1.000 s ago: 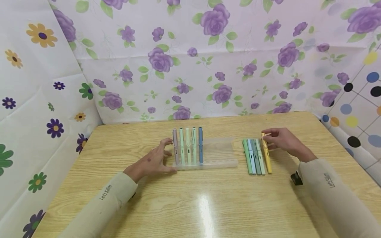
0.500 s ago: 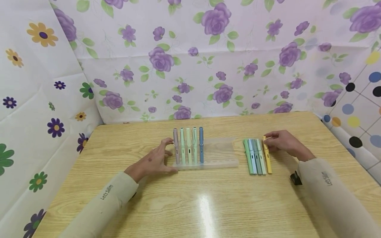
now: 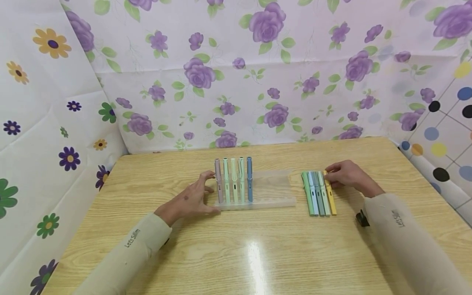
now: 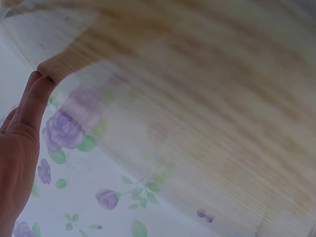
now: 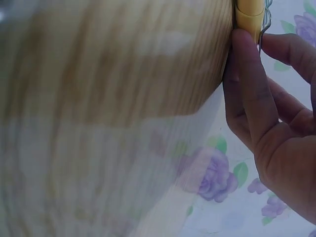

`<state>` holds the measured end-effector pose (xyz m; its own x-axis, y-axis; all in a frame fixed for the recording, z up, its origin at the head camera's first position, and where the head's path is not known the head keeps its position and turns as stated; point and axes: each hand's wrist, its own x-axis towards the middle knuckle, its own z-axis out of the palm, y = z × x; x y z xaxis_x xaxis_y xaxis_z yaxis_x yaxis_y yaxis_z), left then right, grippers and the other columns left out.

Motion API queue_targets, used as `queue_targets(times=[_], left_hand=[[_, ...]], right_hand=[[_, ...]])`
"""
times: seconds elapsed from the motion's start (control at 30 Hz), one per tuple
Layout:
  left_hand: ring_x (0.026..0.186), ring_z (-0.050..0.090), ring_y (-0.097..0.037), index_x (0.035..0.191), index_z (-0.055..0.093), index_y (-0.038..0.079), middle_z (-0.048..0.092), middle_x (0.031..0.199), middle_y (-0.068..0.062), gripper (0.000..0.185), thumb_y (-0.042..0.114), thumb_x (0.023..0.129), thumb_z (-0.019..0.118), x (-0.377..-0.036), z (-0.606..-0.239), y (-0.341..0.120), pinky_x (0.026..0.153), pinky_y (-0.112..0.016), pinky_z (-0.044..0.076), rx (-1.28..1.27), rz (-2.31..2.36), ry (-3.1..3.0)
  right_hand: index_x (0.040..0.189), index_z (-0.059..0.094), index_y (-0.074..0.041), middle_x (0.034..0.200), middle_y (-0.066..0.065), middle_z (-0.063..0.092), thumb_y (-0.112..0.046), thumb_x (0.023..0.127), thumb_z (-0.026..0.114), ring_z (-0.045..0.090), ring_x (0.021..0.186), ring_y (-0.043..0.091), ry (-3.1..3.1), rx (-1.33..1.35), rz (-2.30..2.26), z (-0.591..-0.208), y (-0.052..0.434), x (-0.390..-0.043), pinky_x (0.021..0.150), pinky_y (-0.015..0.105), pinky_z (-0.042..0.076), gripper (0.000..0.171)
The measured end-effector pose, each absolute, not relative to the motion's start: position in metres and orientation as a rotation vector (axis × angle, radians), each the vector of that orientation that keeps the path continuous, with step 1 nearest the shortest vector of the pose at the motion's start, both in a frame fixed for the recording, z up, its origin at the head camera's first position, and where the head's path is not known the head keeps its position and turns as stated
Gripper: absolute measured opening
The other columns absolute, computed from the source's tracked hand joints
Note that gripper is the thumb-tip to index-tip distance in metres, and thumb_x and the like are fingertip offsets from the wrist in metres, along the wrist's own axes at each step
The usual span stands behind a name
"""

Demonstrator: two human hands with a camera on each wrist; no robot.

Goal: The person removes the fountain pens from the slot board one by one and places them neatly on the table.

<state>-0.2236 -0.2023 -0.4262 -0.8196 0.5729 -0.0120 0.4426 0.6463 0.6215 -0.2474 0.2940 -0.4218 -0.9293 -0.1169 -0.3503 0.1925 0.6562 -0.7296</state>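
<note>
At the left end of a clear plastic pen holder (image 3: 273, 188), my left hand (image 3: 189, 200) has its thumb by the front corner and bent fingers by the back, holding that end. Five slim pens stand in a row in it: a mauve pen (image 3: 218, 182), pale green ones (image 3: 234, 182) and a blue pen (image 3: 250, 180). My right hand (image 3: 345, 174) pinches the far end of a yellow pen (image 3: 331, 198). In the right wrist view, thumb and finger flank the yellow pen (image 5: 249, 19) by its clip. The yellow pen lies against a pale green pen (image 3: 323, 196).
Several green and blue pens (image 3: 313, 194) lie side by side on the wooden table (image 3: 206, 254), right of the holder. A floral sheet (image 3: 236, 98) hangs behind the table. The holder's right half bears no pens.
My right hand has lowered the yellow pen's far end and shifted it left, closing the gap to the other pens. My left hand stays at the holder.
</note>
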Motion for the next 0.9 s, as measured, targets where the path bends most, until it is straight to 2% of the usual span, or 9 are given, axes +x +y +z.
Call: queue_targets(times=[0.33,0.67,0.9], left_hand=[[0.120,0.061,-0.032,0.149,0.013,0.017,0.031,0.156,-0.018,0.105,0.034,0.077,0.088,-0.2236,-0.4261,-0.2019,0.101,-0.055,0.044,0.835,0.912,2.659],[0.121,0.060,-0.032,0.149,0.012,0.017,0.029,0.157,-0.018,0.105,0.033,0.078,0.088,-0.2234,-0.4264,-0.2025,0.101,-0.056,0.044,0.842,0.926,2.647],[0.122,0.059,-0.031,0.150,0.012,0.018,0.029,0.157,-0.016,0.105,0.036,0.079,0.087,-0.2226,-0.4264,-0.2027,0.101,-0.055,0.044,0.822,0.920,2.649]], right_hand=[[0.136,0.046,0.017,0.119,0.031,0.062,-0.017,0.098,0.063,0.071,0.084,0.020,2.496,0.055,-1.207,-0.4208,0.2921,-0.2461,0.075,0.034,0.059,0.053],[0.138,0.044,0.017,0.129,0.035,0.056,-0.020,0.099,0.063,0.072,0.085,0.020,2.505,0.042,-1.184,-0.4202,0.2916,-0.2438,0.075,0.034,0.059,0.057],[0.141,0.039,0.017,0.114,0.028,0.065,-0.019,0.101,0.060,0.071,0.089,0.024,2.458,0.033,-1.235,-0.4189,0.2945,-0.2438,0.077,0.038,0.059,0.058]])
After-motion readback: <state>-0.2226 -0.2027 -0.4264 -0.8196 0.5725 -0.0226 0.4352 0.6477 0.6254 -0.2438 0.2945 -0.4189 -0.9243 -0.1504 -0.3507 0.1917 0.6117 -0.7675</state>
